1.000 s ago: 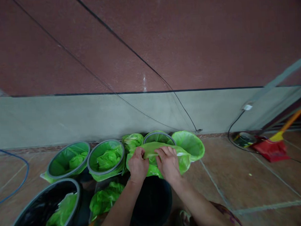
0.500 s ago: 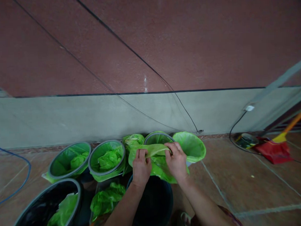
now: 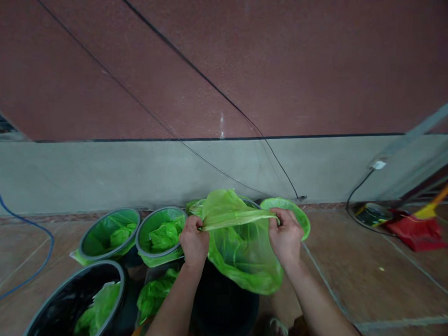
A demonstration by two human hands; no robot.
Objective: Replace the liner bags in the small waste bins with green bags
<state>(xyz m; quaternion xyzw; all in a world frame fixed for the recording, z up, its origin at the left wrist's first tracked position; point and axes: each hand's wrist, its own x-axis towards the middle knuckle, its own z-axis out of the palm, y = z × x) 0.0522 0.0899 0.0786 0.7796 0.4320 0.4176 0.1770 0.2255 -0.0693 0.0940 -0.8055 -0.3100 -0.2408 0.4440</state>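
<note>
A thin green plastic bag (image 3: 245, 255) is stretched between my two hands, its edge pulled into a taut band. My left hand (image 3: 194, 240) pinches one end of that band, and my right hand (image 3: 287, 232) pinches the other. The bag's loose part hangs over a dark bucket (image 3: 227, 305) below and partly covers the bins behind. Just left of my left hand, a grey-rimmed bin (image 3: 163, 261) with a green liner holds crumpled green plastic. Behind my right hand is another green-lined bin (image 3: 302, 219).
Farther left stand another lined bin (image 3: 81, 246) and a large black bin (image 3: 118, 289) with green plastic inside. A blue hose (image 3: 46, 233) lies on the tiles at left. At right are a red dustpan (image 3: 419, 232), a can (image 3: 372, 214) and a black cable (image 3: 348, 198).
My hands have moved apart, pulling the bag's edge straight. The bag has spread out, hanging lower in front and rising higher behind. The view has shifted slightly.
</note>
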